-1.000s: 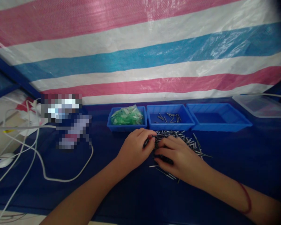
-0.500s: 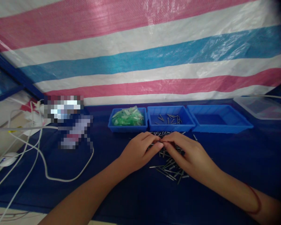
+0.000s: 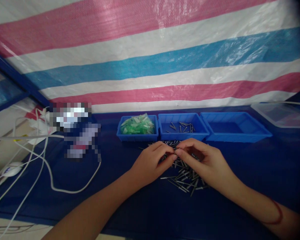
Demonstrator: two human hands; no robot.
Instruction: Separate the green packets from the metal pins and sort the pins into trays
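Observation:
A pile of thin metal pins that look like rivets [image 3: 185,180] lies on the dark blue table, partly covered by my hands. Above it, my left hand [image 3: 153,163] pinches with thumb and forefinger, its tips meeting those of my right hand [image 3: 206,161]. The right fingers are closed in a pinch too. Whatever sits between the fingertips is too small and hidden to name. Just behind the pile stands a blue bin [image 3: 183,136] with several of the metal pins inside.
Left of that bin is another blue bin [image 3: 137,137] with green plastic packets [image 3: 137,125]. On the right stands a wider blue bin [image 3: 236,135], with a clear plastic lid [image 3: 277,115] beyond it. White cables [image 3: 65,191] trail over the table's left side. A striped sheet [image 3: 150,73] hangs behind.
My right hand has shifted slightly right and its fingers have arched more. My left hand has barely moved, and the fingertips still meet over the pile.

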